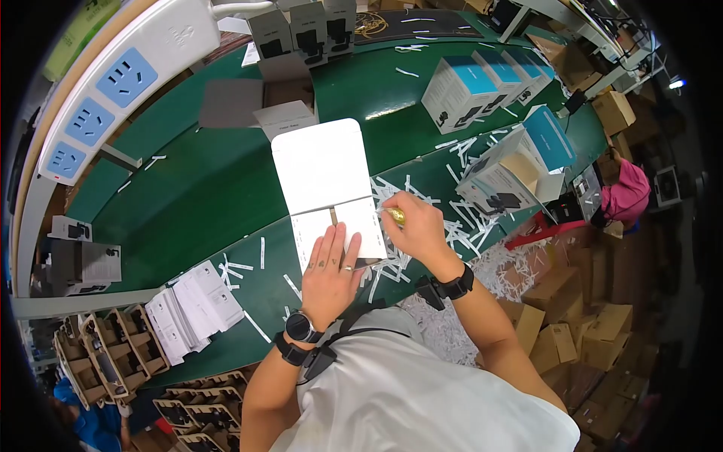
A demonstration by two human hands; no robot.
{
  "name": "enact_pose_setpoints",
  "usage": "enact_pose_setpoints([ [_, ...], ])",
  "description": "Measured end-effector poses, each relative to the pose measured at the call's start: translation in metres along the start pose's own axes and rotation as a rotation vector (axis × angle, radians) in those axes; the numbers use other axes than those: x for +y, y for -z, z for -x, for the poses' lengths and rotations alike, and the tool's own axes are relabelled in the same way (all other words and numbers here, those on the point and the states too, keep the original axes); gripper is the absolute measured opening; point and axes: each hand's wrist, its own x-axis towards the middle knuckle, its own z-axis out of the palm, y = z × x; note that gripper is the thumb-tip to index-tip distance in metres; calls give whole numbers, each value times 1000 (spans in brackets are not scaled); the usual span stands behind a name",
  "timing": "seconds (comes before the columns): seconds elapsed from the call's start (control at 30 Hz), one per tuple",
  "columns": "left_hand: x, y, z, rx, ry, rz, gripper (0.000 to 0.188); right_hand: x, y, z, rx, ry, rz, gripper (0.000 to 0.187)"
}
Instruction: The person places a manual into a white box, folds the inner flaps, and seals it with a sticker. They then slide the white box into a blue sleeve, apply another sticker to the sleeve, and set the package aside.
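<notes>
The white box (322, 167) lies on the green desk (218, 184) near the middle of the view, its blank upper panel pointing toward 12 o'clock and its lower panel folding off toward 6. Take that box as the clock's centre.

At 6 o'clock the left hand (329, 273) rests flat on the lower panel, fingers extended and slightly parted; its grip is released, simply pressing against the surface. At about 4 o'clock the right hand (419, 230) is curled at the panel's edge, its grip clenched around a small gold object (395, 216). What the object is cannot be told, as the fingers cover part of it.

Paper strips (465, 233) lie scattered thickest toward 4 o'clock, with a few loose ones toward 8. A white stack (199, 309) sits at 8 o'clock, and beyond it, in the same direction, stand brown trays (109, 354). An open dark box (288, 94) is at 11, grey boxes (309, 34) are at 12, and a row of blue-topped boxes (471, 94) is at 2. An open box (493, 188) tilts at 3. The white power strip (169, 41) runs along 10. Brown cartons (553, 294) are heaped at 4, past the desk's edge.
</notes>
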Motion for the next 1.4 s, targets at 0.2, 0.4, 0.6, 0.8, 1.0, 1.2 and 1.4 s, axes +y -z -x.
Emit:
enact_pose_setpoints([
  [0.2, 0, -1, 0, 2, -7, -10, 70, -1, -3, -2, 29, 5, -3, 13],
  [0.4, -4, -8, 2, 8, 8, -38, 60, -46, -18, -16, -48, 72, -119, 14],
  [0.6, -3, -12, 5, 57, -2, 20, 41, -69, -78, -38, -156, 236, 58, 21],
  [0.8, -7, -10, 15, -2, 27, 67, 35, -81, -94, -36, -260, 270, -91, 22],
  [1.0, -10, 4, 12, 23, -9, -18, 67, -45, -32, -65, 73, -259, -1077, 35],
  [1.2, -9, 20, -2, -59, -56, 120, 64, 32, -19, -100, -381, -663, -1313, 48],
  [1.4, -8, 17, 10, -30, 14, 75, 61, -69, 25, -57, -235, -36, -905, 15],
])
